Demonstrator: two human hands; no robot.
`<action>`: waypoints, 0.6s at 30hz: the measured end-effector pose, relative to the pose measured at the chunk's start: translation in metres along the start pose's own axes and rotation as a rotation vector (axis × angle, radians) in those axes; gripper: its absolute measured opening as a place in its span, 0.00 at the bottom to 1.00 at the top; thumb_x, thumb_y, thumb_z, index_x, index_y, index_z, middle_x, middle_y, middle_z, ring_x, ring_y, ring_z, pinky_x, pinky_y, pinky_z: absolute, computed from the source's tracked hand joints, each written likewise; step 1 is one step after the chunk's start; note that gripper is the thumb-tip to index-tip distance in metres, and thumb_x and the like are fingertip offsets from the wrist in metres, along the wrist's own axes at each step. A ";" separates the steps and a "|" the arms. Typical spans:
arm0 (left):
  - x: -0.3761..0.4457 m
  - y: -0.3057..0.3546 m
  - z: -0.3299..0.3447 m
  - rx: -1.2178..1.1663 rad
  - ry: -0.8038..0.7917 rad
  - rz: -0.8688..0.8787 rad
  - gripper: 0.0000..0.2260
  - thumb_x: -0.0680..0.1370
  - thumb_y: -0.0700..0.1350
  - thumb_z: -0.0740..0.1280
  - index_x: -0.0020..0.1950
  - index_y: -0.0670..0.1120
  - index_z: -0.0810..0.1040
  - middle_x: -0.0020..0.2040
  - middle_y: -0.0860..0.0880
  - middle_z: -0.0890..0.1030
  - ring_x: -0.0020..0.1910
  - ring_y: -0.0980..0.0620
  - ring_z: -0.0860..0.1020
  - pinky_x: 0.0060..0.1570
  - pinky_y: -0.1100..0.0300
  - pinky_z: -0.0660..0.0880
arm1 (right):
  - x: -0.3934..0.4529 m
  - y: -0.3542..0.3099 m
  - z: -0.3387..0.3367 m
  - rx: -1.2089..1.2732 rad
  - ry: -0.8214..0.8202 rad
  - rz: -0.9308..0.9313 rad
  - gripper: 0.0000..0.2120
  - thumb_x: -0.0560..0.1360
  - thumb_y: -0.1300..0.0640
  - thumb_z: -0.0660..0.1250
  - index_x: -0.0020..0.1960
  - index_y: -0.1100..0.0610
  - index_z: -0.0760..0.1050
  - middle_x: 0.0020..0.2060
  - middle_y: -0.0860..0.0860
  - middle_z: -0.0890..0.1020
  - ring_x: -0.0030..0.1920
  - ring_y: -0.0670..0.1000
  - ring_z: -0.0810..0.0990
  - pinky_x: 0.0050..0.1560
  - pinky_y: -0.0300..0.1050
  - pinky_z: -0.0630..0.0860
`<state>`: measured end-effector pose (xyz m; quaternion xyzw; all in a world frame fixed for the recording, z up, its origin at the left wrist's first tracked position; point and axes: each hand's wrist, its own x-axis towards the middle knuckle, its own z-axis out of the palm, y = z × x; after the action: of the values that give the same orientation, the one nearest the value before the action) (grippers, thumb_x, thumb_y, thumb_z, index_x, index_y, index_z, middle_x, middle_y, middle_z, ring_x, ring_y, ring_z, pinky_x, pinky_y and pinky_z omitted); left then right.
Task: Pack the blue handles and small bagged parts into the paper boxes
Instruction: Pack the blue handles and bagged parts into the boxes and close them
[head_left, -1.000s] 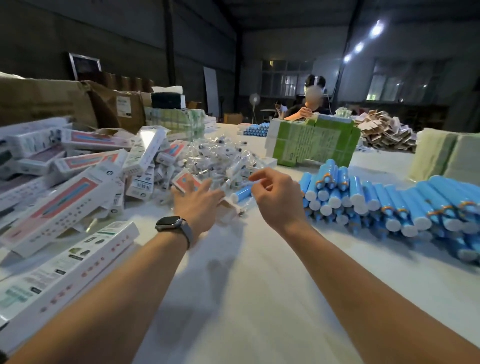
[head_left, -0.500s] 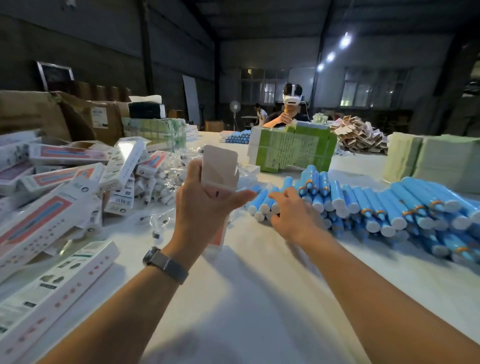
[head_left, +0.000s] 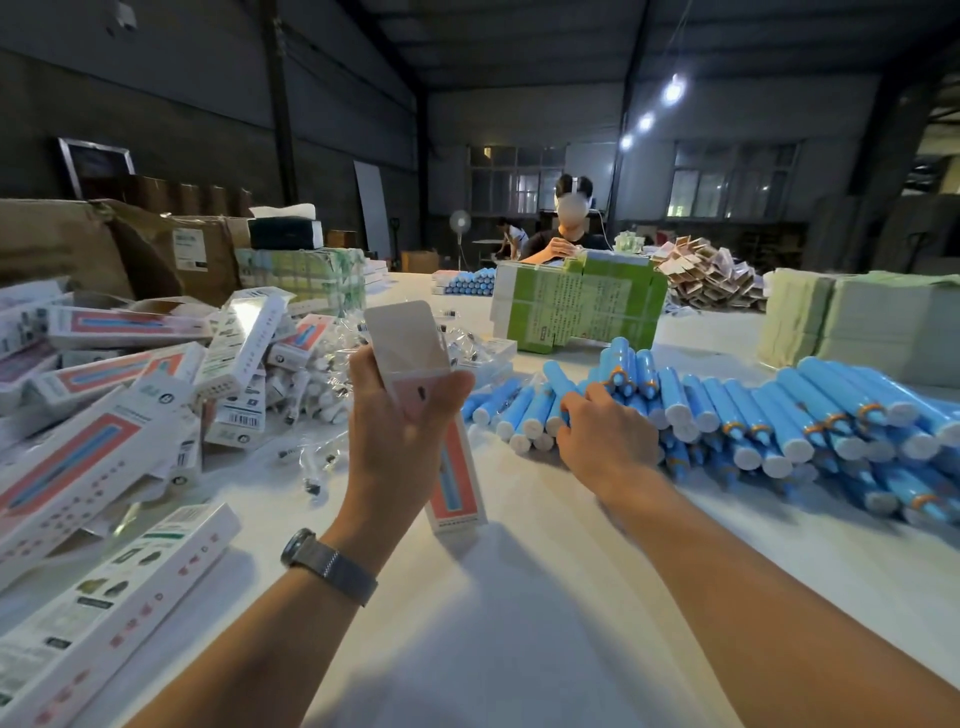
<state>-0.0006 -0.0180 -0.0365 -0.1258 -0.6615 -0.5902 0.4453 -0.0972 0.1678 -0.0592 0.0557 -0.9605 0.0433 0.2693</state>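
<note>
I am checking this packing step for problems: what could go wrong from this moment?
1. The right hand reaches into the stacked blue handles; pulling one from the pile may send its neighbours rolling.
2. The left hand alone holds the paper box, flap open; a handle pushed in could crush or tip it.

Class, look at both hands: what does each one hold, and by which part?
The left hand grips a paper box near its open top end. The right hand rests on the blue handles; no handle is clearly gripped.

Print on the paper boxes (head_left: 93, 452) and green cartons (head_left: 576, 306) is illegible.
</note>
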 end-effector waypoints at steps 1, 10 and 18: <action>-0.001 0.000 0.000 -0.001 0.002 -0.002 0.23 0.66 0.61 0.71 0.54 0.56 0.66 0.41 0.67 0.76 0.39 0.62 0.78 0.39 0.64 0.79 | 0.000 0.000 0.000 -0.006 -0.027 -0.003 0.14 0.79 0.55 0.58 0.63 0.49 0.72 0.59 0.51 0.73 0.54 0.58 0.78 0.44 0.48 0.65; -0.007 -0.003 0.004 -0.036 -0.028 0.005 0.22 0.67 0.60 0.71 0.54 0.55 0.65 0.41 0.67 0.77 0.37 0.63 0.78 0.36 0.66 0.77 | 0.000 0.003 0.005 0.044 -0.007 -0.031 0.11 0.79 0.55 0.58 0.57 0.54 0.78 0.56 0.51 0.76 0.53 0.59 0.77 0.47 0.48 0.69; -0.008 0.000 0.002 -0.035 -0.043 0.015 0.22 0.67 0.60 0.71 0.54 0.54 0.65 0.41 0.68 0.77 0.39 0.64 0.78 0.39 0.65 0.79 | 0.004 -0.001 -0.022 0.245 0.422 -0.104 0.09 0.73 0.55 0.71 0.38 0.57 0.74 0.31 0.55 0.79 0.32 0.61 0.78 0.32 0.44 0.66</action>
<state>0.0029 -0.0129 -0.0420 -0.1513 -0.6596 -0.5953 0.4332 -0.0889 0.1687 -0.0379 0.1268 -0.8664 0.1561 0.4571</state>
